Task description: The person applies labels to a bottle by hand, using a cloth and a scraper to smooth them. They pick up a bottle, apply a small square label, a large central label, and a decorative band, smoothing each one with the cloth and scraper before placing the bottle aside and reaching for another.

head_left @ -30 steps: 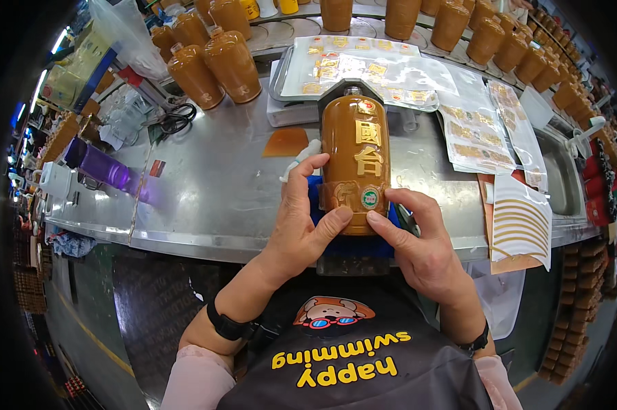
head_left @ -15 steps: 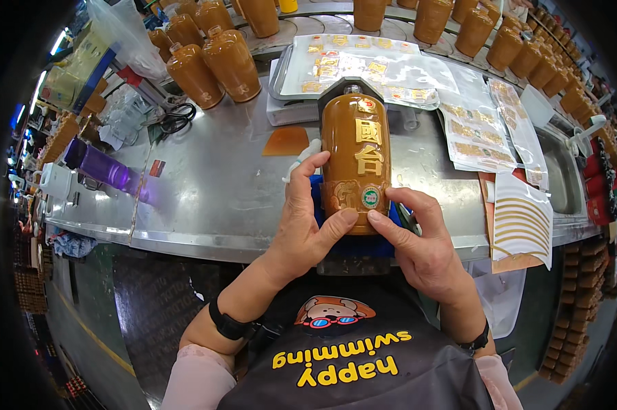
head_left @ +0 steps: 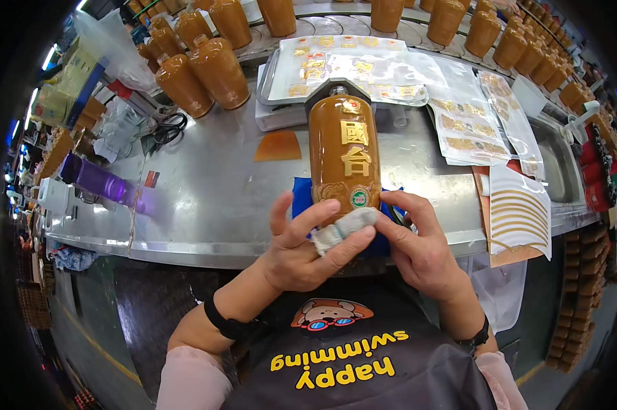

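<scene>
A glossy brown bottle (head_left: 335, 147) with raised gold characters and a small green round label lies tilted in front of me, its neck end in a black angular rest (head_left: 313, 91). Pinched between the thumb and fingers of my left hand (head_left: 291, 253) is a folded whitish cloth (head_left: 344, 229), close against the bottle's lower end. My right hand (head_left: 424, 256) grips the bottle's lower right edge; its thumb is beside the cloth. Blue material (head_left: 301, 198) shows under the bottle.
On the metal table (head_left: 206, 191) are an orange flat piece (head_left: 277, 146), a purple bottle (head_left: 96, 179) and black-handled scissors (head_left: 168, 130). A tray of label sheets (head_left: 271, 78), gold strip sheets (head_left: 520, 212) and a sink (head_left: 557, 164) lie beyond. Several brown bottles (head_left: 219, 72) stand behind.
My left hand has come off the bottle's left side and brought the cloth round to its lower front. The right hand stays at the lower right edge. The view has shifted slightly.
</scene>
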Demonstrator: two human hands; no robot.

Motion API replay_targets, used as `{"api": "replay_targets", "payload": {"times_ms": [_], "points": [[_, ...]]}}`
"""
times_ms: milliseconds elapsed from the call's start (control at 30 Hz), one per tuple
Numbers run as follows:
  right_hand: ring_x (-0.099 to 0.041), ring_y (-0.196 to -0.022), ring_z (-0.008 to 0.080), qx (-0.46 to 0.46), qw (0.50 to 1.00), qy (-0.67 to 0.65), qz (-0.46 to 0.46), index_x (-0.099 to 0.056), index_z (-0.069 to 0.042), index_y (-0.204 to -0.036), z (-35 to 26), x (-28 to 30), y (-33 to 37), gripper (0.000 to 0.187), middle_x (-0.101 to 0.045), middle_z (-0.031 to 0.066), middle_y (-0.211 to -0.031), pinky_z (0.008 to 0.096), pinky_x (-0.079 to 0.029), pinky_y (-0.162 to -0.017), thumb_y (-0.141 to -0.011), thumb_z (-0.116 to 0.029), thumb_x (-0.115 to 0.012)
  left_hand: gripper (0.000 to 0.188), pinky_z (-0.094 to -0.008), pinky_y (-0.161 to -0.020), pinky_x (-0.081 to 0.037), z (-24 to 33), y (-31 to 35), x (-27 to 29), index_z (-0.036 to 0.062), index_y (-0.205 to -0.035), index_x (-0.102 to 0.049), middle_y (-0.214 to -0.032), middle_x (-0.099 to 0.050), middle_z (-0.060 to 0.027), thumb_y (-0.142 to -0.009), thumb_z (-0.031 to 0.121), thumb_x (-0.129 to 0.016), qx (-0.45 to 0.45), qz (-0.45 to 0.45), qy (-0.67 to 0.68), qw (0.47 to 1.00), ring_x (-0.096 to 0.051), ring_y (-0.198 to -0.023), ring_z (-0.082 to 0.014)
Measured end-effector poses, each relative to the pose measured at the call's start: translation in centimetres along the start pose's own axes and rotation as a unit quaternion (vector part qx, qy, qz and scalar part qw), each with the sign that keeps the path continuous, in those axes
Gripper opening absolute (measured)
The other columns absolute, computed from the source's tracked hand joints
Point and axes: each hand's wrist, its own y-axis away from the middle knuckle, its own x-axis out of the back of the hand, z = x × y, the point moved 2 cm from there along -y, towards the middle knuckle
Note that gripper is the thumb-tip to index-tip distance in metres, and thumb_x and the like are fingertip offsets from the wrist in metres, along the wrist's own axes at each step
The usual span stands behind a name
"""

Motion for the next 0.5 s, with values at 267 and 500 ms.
{"api": "replay_targets", "payload": {"times_ms": [267,500], "points": [[-0.052,-0.114,0.0365,-0.004,1.000,-0.005,-0.001,-0.062,-0.009,-0.126,0.3,0.0,0.0,0.064,-0.051,0.0191,-0.126,0.0412,-0.045,-0.096,-0.066,0.014,-0.059,0.028,-0.0543,-0.113,-0.019,-0.3,2.5,0.9,0.0198,-0.111,-0.070,-0.110,-0.065,0.0013,-0.084,0.016,-0.067,0.077,0.013,-0.012,0.997,-0.050,-0.117,-0.0223],[-0.052,-0.112,0.0369,0.010,1.000,0.029,-0.003,-0.061,-0.008,-0.127,0.0,0.3,-0.1,0.064,-0.052,0.0195,-0.126,0.0426,-0.045,-0.094,-0.066,0.013,-0.060,0.064,-0.0558,-0.109,-0.020,-1.5,1.5,0.4,0.0046,-0.133,-0.048,-0.128,-0.052,-0.0170,-0.080,0.031,-0.072,0.279,0.014,0.174,0.944,-0.037,-0.124,-0.0375]]}}
